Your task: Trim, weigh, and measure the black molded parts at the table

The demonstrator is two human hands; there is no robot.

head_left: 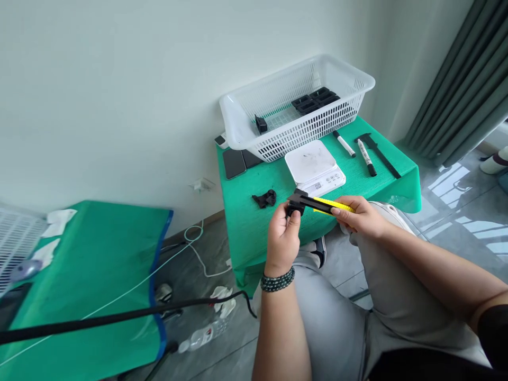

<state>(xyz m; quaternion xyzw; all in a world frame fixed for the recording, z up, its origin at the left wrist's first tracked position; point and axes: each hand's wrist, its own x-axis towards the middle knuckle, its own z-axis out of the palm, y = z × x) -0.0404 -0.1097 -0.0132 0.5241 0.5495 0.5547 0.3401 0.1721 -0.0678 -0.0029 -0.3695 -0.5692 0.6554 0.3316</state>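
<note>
My left hand (283, 235) is closed around a small black plastic part (296, 206), held over the near side of the green-covered table. In my right hand (359, 217) is a yellow and black utility knife (327, 205), its front end against the black part. Whether the blade is out, I cannot tell. Just beyond them sits a white digital scale (311, 161) with its display lit. Black scraps (265, 199) lie on the cloth to the left of the scale.
A white plastic basket (296, 132) at the back holds several black parts (315, 100). Two markers (344, 144) and a black caliper (381, 154) lie right of the scale. A dark phone (234, 164) lies left. A black cable (119, 320) crosses the lower left, above a plastic bottle (202, 337).
</note>
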